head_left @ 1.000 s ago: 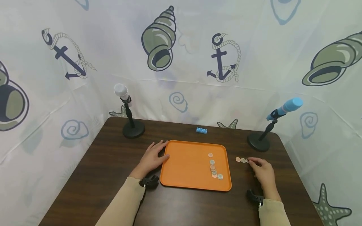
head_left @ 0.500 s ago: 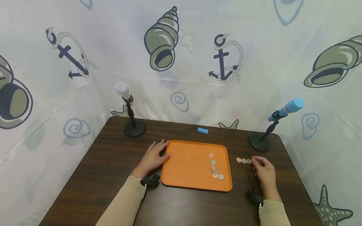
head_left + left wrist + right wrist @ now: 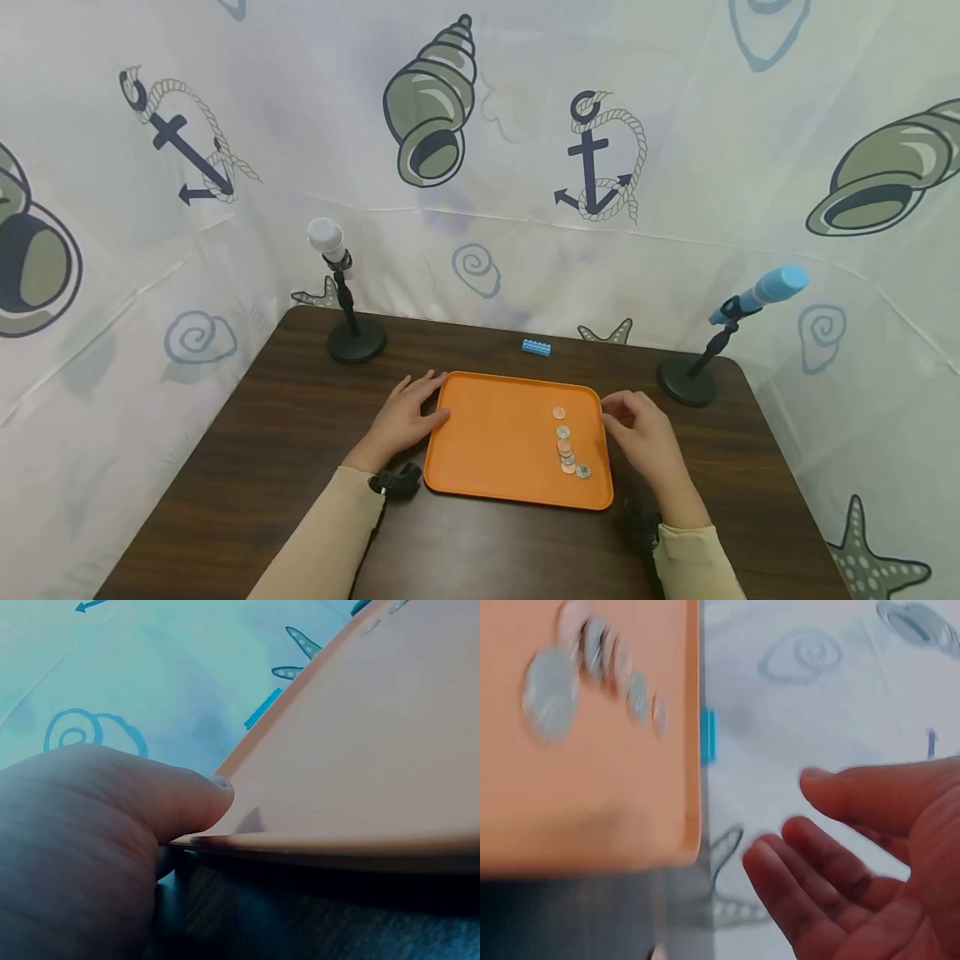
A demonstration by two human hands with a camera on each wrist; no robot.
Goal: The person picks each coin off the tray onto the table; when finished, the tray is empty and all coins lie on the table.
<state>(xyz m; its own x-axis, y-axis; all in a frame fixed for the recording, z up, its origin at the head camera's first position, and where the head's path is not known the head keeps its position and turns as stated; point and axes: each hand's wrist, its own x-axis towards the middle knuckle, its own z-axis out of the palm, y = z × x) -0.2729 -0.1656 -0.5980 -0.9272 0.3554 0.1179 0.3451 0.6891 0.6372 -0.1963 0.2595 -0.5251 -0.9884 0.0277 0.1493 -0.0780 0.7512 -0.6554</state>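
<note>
We rest our left hand, fingers spread, on the left edge of the orange tray; our right hand, fingers loosely bent, parted and empty, is beside its right edge, near the coins inside.

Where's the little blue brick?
In the head view, the blue brick lies near the far edge of the brown table, just beyond the orange tray, between the left black stand and the right black stand.
</note>
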